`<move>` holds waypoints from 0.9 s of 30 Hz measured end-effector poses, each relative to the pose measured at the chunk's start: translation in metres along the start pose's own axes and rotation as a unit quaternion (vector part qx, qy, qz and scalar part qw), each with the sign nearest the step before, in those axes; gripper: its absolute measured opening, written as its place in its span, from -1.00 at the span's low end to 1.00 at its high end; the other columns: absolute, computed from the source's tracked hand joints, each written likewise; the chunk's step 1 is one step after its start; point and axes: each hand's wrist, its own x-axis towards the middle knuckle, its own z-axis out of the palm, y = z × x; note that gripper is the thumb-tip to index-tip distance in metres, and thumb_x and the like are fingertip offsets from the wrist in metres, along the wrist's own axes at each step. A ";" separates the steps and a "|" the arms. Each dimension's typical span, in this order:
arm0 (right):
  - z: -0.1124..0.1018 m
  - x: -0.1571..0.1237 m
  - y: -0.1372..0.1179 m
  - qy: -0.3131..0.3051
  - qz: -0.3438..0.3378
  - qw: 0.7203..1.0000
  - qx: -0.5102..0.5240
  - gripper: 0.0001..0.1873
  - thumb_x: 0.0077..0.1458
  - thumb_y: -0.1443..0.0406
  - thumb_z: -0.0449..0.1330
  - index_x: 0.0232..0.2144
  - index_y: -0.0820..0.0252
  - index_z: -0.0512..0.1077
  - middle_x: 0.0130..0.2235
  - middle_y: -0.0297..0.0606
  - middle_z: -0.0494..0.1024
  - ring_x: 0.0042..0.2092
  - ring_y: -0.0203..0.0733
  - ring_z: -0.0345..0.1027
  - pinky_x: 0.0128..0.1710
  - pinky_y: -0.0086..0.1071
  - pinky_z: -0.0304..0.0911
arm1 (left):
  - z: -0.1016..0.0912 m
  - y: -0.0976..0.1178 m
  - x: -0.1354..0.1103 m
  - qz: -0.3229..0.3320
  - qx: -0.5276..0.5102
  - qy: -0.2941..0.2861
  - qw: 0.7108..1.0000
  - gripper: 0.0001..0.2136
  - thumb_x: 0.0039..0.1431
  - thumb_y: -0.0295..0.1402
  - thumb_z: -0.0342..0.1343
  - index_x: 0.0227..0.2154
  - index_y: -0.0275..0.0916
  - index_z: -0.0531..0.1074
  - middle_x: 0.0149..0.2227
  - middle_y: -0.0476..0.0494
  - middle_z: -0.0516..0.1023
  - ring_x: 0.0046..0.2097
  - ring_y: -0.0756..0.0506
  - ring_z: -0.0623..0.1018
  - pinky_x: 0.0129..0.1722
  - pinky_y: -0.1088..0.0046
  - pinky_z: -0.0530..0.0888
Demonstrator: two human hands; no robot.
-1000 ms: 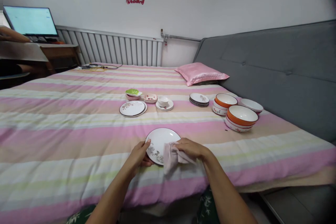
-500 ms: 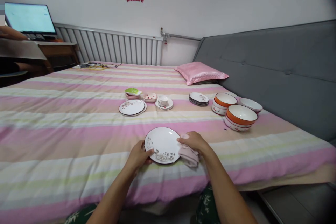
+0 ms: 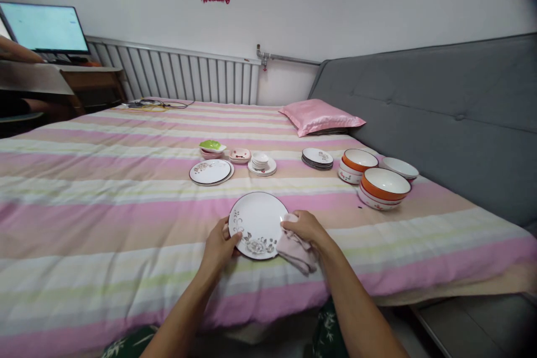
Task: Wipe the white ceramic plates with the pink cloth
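Observation:
A white plate (image 3: 259, 218) with a dark rim and a grey flower print is tilted toward me above the near side of the bed. My left hand (image 3: 221, 243) grips its left edge, thumb on the face and fingers behind. At the right edge, my right hand (image 3: 308, 229) is closed on a pale pink cloth (image 3: 297, 250), which hangs down and touches the plate's rim. The fingertips under the cloth are hidden.
On the striped bedspread (image 3: 126, 218) lie flowered plates (image 3: 210, 170), small dishes (image 3: 240, 155), a stack of plates (image 3: 318, 158) and several orange and white bowls (image 3: 386, 183). A pink pillow (image 3: 321, 116) rests by the grey headboard (image 3: 444, 95). Another person's arm (image 3: 19, 51) shows at far left.
The plate has risen slightly and tipped more upright toward me. My right hand with the cloth has shifted a little left along its edge.

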 end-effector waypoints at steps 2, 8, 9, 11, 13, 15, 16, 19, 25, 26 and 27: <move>0.003 0.001 -0.001 0.019 -0.009 0.998 0.054 -0.70 -0.19 0.19 0.19 -0.37 0.26 0.42 -0.39 -0.25 0.55 -0.37 -0.22 0.39 -0.47 -0.49 0.18 | 0.000 -0.001 0.002 0.024 -0.012 0.021 0.999 -0.56 0.01 -0.52 0.12 0.00 -0.25 0.25 -0.32 -0.18 0.55 -0.44 -0.08 0.55 -0.57 0.44 0.50; 0.013 0.003 -0.006 0.028 -0.033 0.980 0.192 -0.57 -0.23 0.26 0.20 -0.20 0.24 0.38 -0.29 -0.25 0.54 -0.34 -0.25 0.41 -0.40 -0.49 0.28 | 0.001 -0.004 0.005 0.049 -0.065 0.080 0.993 -0.52 0.02 -0.54 0.12 0.05 -0.29 0.25 -0.24 -0.28 0.57 -0.40 -0.12 0.57 -0.59 0.43 0.50; 0.014 0.003 -0.007 0.024 -0.033 0.977 0.208 -0.55 -0.24 0.28 0.21 -0.19 0.24 0.38 -0.29 -0.26 0.54 -0.34 -0.26 0.41 -0.40 -0.48 0.28 | 0.001 -0.005 0.006 0.048 -0.066 0.086 0.993 -0.52 0.02 -0.54 0.13 0.06 -0.28 0.25 -0.21 -0.30 0.56 -0.38 -0.13 0.57 -0.59 0.44 0.50; 0.017 0.002 -0.008 0.018 -0.030 0.973 0.228 -0.52 -0.26 0.30 0.21 -0.17 0.24 0.38 -0.31 -0.26 0.55 -0.37 -0.26 0.42 -0.42 -0.48 0.29 | 0.000 -0.009 0.008 0.054 -0.063 0.093 0.992 -0.51 0.01 -0.54 0.15 0.06 -0.27 0.27 -0.16 -0.31 0.55 -0.33 -0.13 0.57 -0.58 0.46 0.50; 0.020 0.002 -0.007 0.020 -0.025 0.972 0.233 -0.53 -0.28 0.33 0.22 -0.18 0.25 0.39 -0.34 -0.25 0.55 -0.40 -0.26 0.41 -0.45 -0.49 0.28 | 0.000 -0.012 0.009 0.059 -0.057 0.094 0.992 -0.49 -0.01 -0.54 0.18 0.06 -0.25 0.29 -0.14 -0.30 0.55 -0.31 -0.12 0.57 -0.57 0.49 0.50; 0.023 0.003 -0.005 0.026 -0.018 0.973 0.228 -0.53 -0.30 0.35 0.23 -0.20 0.26 0.39 -0.36 -0.25 0.54 -0.42 -0.26 0.40 -0.48 -0.49 0.26 | 0.000 -0.016 0.010 0.061 -0.051 0.095 0.992 -0.48 -0.03 -0.54 0.19 0.05 -0.24 0.30 -0.14 -0.29 0.55 -0.32 -0.11 0.57 -0.58 0.52 0.48; 0.024 0.004 -0.005 0.030 -0.015 0.974 0.222 -0.54 -0.30 0.35 0.23 -0.21 0.26 0.39 -0.36 -0.24 0.54 -0.43 -0.26 0.39 -0.49 -0.49 0.26 | 0.000 -0.017 0.011 0.061 -0.048 0.095 0.993 -0.48 -0.03 -0.54 0.19 0.05 -0.24 0.30 -0.14 -0.29 0.55 -0.32 -0.11 0.57 -0.59 0.53 0.48; 0.026 0.005 -0.003 0.037 -0.008 0.978 0.207 -0.56 -0.31 0.37 0.22 -0.24 0.27 0.40 -0.36 -0.24 0.53 -0.42 -0.26 0.39 -0.50 -0.49 0.25 | 0.001 -0.019 0.011 0.058 -0.040 0.090 0.993 -0.49 -0.01 -0.53 0.17 0.06 -0.24 0.29 -0.13 -0.29 0.55 -0.31 -0.12 0.58 -0.58 0.52 0.48; 0.025 0.004 -0.005 0.036 -0.005 0.981 0.189 -0.56 -0.29 0.37 0.21 -0.22 0.27 0.39 -0.35 -0.23 0.53 -0.39 -0.26 0.39 -0.46 -0.49 0.26 | 0.000 -0.018 0.012 0.050 -0.040 0.087 0.994 -0.51 0.00 -0.54 0.15 0.05 -0.23 0.29 -0.12 -0.27 0.55 -0.29 -0.14 0.58 -0.54 0.45 0.52; 0.025 0.003 -0.005 0.036 -0.004 0.982 0.187 -0.56 -0.29 0.37 0.21 -0.22 0.27 0.39 -0.34 -0.23 0.54 -0.39 -0.26 0.40 -0.46 -0.49 0.26 | 0.000 -0.018 0.012 0.051 -0.039 0.087 0.994 -0.51 -0.01 -0.53 0.17 0.04 -0.22 0.30 -0.13 -0.26 0.55 -0.30 -0.14 0.58 -0.55 0.45 0.51; 0.025 0.003 -0.006 0.035 -0.003 0.982 0.185 -0.56 -0.29 0.37 0.21 -0.22 0.28 0.39 -0.34 -0.22 0.54 -0.39 -0.26 0.40 -0.46 -0.49 0.26 | -0.001 -0.018 0.012 0.051 -0.039 0.087 0.994 -0.50 -0.02 -0.53 0.18 0.04 -0.22 0.31 -0.13 -0.26 0.55 -0.31 -0.13 0.58 -0.56 0.46 0.51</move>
